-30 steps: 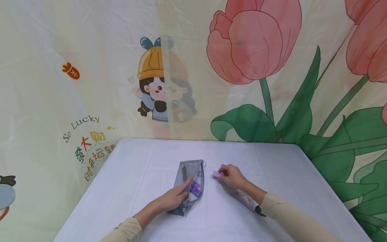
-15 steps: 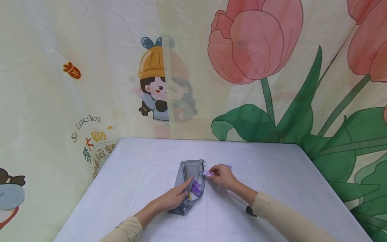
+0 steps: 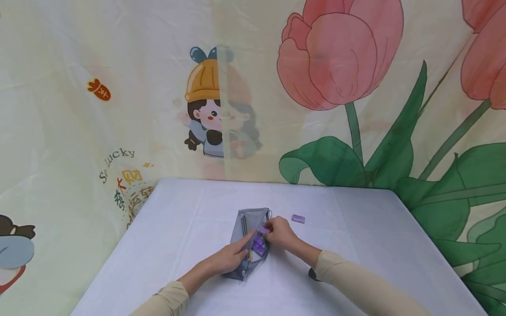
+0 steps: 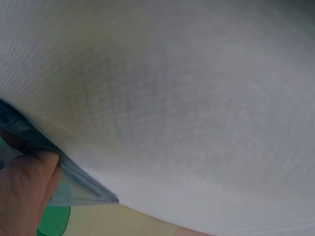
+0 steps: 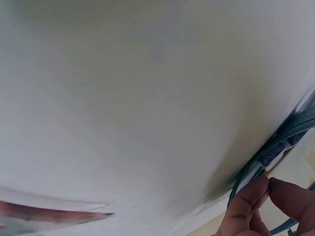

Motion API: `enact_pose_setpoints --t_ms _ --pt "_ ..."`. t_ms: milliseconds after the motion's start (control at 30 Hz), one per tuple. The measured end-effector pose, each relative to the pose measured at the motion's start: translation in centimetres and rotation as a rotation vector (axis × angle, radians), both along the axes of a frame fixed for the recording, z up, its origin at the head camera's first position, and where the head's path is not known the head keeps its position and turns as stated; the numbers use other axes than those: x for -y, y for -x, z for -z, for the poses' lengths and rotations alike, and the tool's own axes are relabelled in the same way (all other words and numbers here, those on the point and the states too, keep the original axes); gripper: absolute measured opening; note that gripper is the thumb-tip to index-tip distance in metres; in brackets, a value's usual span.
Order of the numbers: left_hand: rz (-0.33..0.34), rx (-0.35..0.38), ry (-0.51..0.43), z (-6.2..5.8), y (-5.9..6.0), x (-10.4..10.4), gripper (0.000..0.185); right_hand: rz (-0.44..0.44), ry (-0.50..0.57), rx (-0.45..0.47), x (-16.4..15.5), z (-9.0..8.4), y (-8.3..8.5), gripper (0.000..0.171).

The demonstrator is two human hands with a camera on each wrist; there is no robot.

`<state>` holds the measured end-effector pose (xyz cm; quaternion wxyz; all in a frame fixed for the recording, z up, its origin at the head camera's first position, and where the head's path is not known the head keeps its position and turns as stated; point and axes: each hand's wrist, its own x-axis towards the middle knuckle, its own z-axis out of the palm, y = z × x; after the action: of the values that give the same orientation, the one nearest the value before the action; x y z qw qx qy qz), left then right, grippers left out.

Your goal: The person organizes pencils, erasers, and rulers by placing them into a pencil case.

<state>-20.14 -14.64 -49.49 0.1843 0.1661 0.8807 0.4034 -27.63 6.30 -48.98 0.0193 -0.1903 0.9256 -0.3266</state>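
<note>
A grey see-through pencil case [image 3: 236, 237] lies unzipped on the table, its opening facing right. My left hand [image 3: 227, 259] grips the near edge of that opening; in the left wrist view the thumb [image 4: 42, 169] presses against the dark fabric edge. Pencils [image 3: 244, 224] show inside, along with several small purple blocks [image 3: 258, 246]. At the opening, my right hand [image 3: 280, 232] pinches another small purple block [image 3: 263, 229] between thumb and fingertips. In the right wrist view the fingertips [image 5: 258, 189] meet beside the case's zip edge [image 5: 275, 142], and the block is hidden.
One more purple block [image 3: 298, 218] lies on the white table [image 3: 336, 237], right of the case. Something with a dark end [image 3: 313, 274] lies mostly hidden under the right sleeve. A printed cloth [image 3: 253, 166] hangs behind the table.
My right hand has moved left with the purple block, from the table to the case's opening. The other loose block has come into full view. The left hand stays on the case.
</note>
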Motion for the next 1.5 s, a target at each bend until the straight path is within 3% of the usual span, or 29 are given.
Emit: enact_pose_setpoints --t_ms 333,733,967,1200,1500 --pt "0.019 0.01 -0.012 -0.3 -0.1 -0.1 0.059 0.036 -0.003 0.096 1.2 0.1 -0.2 0.02" --pt "-0.006 0.018 -0.007 -0.1 0.0 0.0 0.059 -0.062 0.03 0.045 1.3 0.3 -0.2 0.016" --pt "-0.009 0.025 0.003 -0.3 -0.1 -0.2 0.059 -0.141 -0.029 -0.072 0.0 -0.3 -0.8 0.019" --pt "-0.006 -0.004 0.019 0.0 0.0 -0.3 0.058 -0.119 -0.121 -0.128 -3.0 -1.2 -1.3 0.039" --pt "-0.01 -0.023 0.022 0.0 -0.1 -0.3 0.058 -0.052 -0.265 -0.264 -8.5 -0.6 -1.0 0.062"
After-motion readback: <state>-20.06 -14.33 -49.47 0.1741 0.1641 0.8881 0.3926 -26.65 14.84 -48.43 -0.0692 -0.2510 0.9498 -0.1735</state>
